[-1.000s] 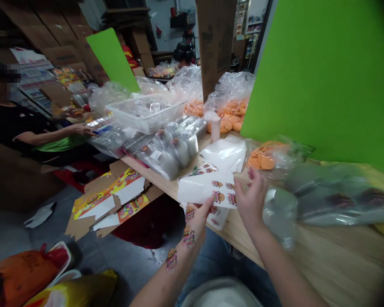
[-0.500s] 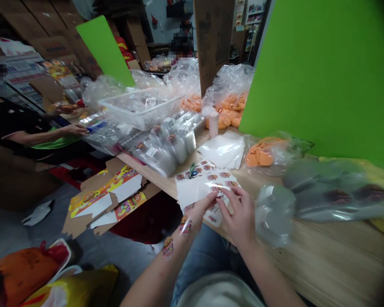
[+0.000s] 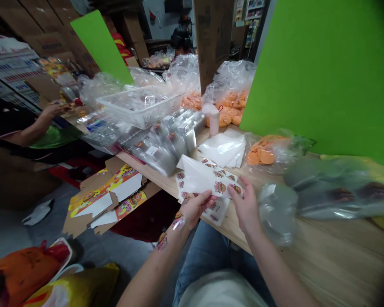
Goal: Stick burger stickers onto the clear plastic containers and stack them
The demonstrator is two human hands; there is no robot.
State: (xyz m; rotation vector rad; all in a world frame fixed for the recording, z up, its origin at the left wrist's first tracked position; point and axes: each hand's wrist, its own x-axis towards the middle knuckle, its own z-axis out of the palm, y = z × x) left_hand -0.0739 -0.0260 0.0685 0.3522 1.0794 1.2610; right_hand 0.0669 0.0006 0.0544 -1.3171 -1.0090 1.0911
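Observation:
My left hand (image 3: 195,207) and my right hand (image 3: 245,204) both pinch a white sticker sheet (image 3: 205,179) printed with small burger pictures, held just above the wooden table (image 3: 323,256) edge. The left fingers grip its lower edge, the right thumb and fingers its right corner. More burger sticker sheets (image 3: 216,213) lie flat under it on the table. Burger stickers are stuck along my left forearm (image 3: 166,236).
Behind the sheets lie a stack of white bags (image 3: 224,147), a bag of orange pieces (image 3: 265,153), clear plastic packs (image 3: 166,143), a white basket (image 3: 141,106) and a green board (image 3: 323,72). A crumpled clear bag (image 3: 277,211) sits right of my hand. A person (image 3: 28,128) works at far left.
The sticker sheet went down to the table and is now lifted again in both hands. The person at far left drew their hand back.

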